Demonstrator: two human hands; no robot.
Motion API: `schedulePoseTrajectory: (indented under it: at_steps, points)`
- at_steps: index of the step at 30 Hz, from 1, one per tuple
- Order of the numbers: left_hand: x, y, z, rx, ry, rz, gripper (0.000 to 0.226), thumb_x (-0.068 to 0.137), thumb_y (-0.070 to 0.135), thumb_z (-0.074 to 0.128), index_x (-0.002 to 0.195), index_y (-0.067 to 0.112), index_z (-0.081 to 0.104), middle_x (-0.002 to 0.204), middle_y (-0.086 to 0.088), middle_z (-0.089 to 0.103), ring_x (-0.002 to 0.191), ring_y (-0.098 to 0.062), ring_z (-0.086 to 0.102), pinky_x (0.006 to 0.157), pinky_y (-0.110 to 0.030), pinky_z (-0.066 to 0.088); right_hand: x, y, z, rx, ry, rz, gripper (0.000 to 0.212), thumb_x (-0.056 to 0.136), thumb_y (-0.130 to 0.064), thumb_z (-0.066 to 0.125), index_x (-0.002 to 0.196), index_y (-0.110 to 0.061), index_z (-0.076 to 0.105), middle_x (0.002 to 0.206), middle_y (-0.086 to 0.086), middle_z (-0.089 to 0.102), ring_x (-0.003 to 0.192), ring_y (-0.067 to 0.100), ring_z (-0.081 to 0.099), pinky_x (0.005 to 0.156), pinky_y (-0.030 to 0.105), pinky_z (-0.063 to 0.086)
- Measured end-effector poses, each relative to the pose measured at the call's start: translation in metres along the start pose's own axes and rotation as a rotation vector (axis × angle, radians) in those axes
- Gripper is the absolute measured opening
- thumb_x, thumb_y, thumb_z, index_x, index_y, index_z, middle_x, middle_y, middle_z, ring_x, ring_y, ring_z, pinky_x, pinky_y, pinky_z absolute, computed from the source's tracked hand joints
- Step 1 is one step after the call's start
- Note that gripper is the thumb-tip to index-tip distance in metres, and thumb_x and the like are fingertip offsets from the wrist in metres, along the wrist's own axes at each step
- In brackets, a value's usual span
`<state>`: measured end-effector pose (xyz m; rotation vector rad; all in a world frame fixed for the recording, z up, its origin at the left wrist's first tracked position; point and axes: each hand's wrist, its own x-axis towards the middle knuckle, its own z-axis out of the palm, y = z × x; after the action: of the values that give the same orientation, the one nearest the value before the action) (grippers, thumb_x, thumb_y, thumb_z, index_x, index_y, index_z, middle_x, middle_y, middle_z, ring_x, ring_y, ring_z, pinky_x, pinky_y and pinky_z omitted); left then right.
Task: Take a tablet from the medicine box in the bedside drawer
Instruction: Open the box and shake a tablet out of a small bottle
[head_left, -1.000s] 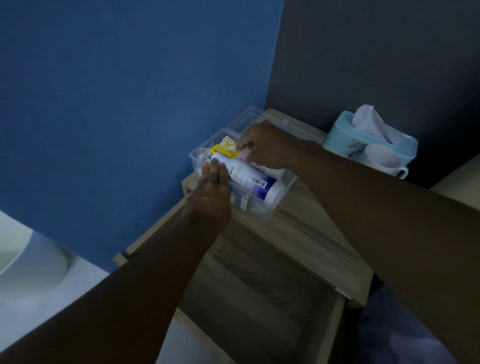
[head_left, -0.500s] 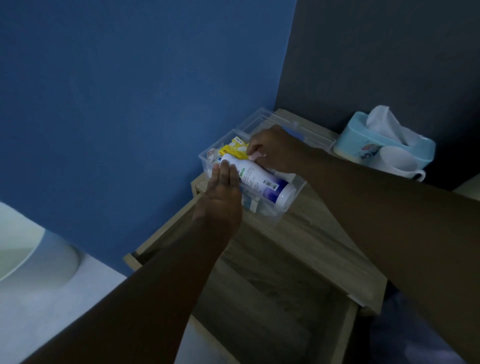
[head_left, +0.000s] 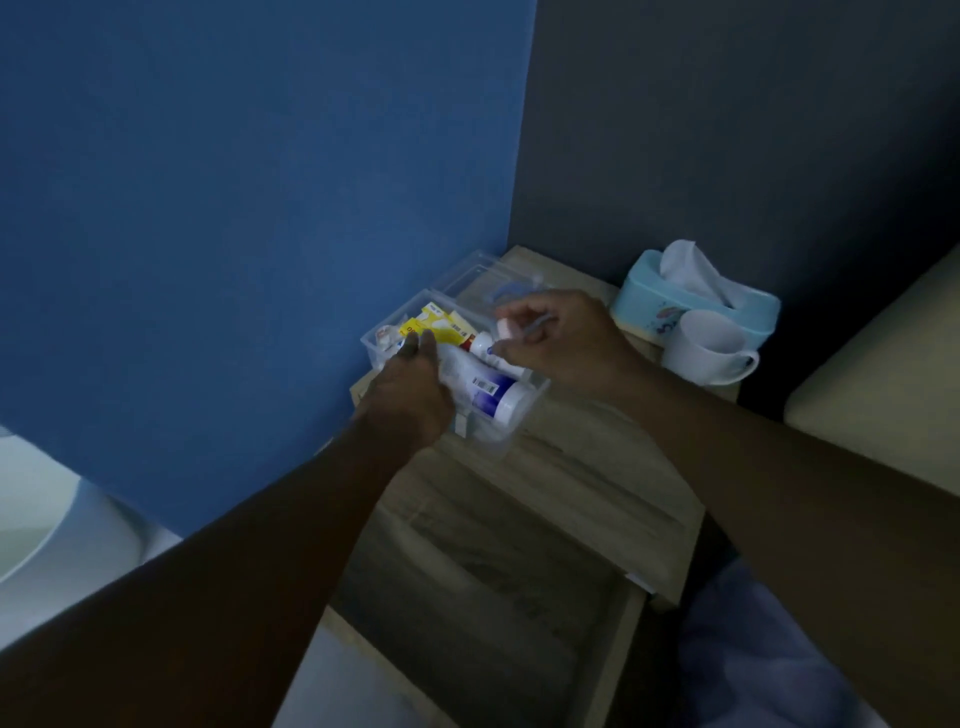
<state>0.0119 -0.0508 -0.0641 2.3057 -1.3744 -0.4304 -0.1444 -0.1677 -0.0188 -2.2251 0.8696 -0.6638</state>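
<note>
A clear plastic box (head_left: 387, 347) on a pale grey-brown wood-grain nightstand (head_left: 587, 467) holds a yellow packet (head_left: 434, 326) and a white bottle (head_left: 480, 384) with a dark blue band and a black barcode (its print too blurred to read). Right of the box sit a light blue tissue box (head_left: 644, 306) with white tissue and a white mug (head_left: 701, 348). Behind the box, a blue wall (head_left: 249, 208) meets a dark grey wall (head_left: 727, 130).
</note>
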Motion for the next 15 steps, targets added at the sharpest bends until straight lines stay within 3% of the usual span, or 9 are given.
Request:
schedulePoseTrajectory:
  at_steps: [3,5,7,11,15]
  points:
    - [-0.010,0.032,-0.008,-0.459,0.133,-0.069,0.041,0.099,0.023,0.048,0.137,0.012,0.054,0.132,-0.012,0.062,0.115,-0.024,0.060,0.089,-0.023,0.042,-0.024,-0.006,-0.013,-0.027,-0.002,-0.013,0.041,0.079,-0.024,0.083,0.117,-0.014,0.074,0.101,-0.009,0.068,0.087,0.006,0.067,0.080,0.024,0.056]
    - [-0.019,0.057,-0.012,-0.950,-0.002,-0.145,0.034,0.102,0.024,0.046,0.125,0.003,0.062,0.112,-0.014,0.071,0.096,-0.023,0.068,0.084,-0.029,0.054,-0.035,-0.011,-0.025,-0.060,0.027,-0.032,0.042,0.082,-0.023,0.081,0.122,-0.013,0.071,0.103,-0.007,0.066,0.093,0.008,0.065,0.085,0.026,0.055]
    - [-0.039,0.086,-0.015,-1.255,-0.140,-0.121,0.035,0.103,0.026,0.045,0.115,-0.002,0.064,0.097,-0.015,0.074,0.085,-0.021,0.071,0.083,-0.033,0.059,-0.051,-0.017,-0.046,-0.095,0.046,-0.073,0.029,0.087,-0.021,0.075,0.114,-0.011,0.074,0.102,0.000,0.069,0.089,0.013,0.066,0.085,0.037,0.057]
    - [-0.047,0.095,-0.007,-1.541,-0.239,-0.102,0.032,0.103,0.016,0.045,0.112,-0.008,0.064,0.099,-0.016,0.073,0.093,-0.022,0.071,0.091,-0.032,0.058,-0.053,-0.021,-0.059,-0.188,0.006,-0.160,0.022,0.086,-0.020,0.074,0.095,0.000,0.074,0.092,0.017,0.066,0.084,0.027,0.064,0.081,0.049,0.051]
    - [-0.050,0.104,-0.005,-1.724,-0.287,-0.190,0.027,0.101,0.014,0.050,0.108,-0.007,0.066,0.101,-0.016,0.073,0.091,-0.018,0.072,0.079,-0.026,0.061,-0.060,-0.029,-0.072,-0.207,0.013,-0.243,0.023,0.088,-0.020,0.073,0.093,0.002,0.076,0.090,0.018,0.065,0.080,0.026,0.064,0.076,0.049,0.051]
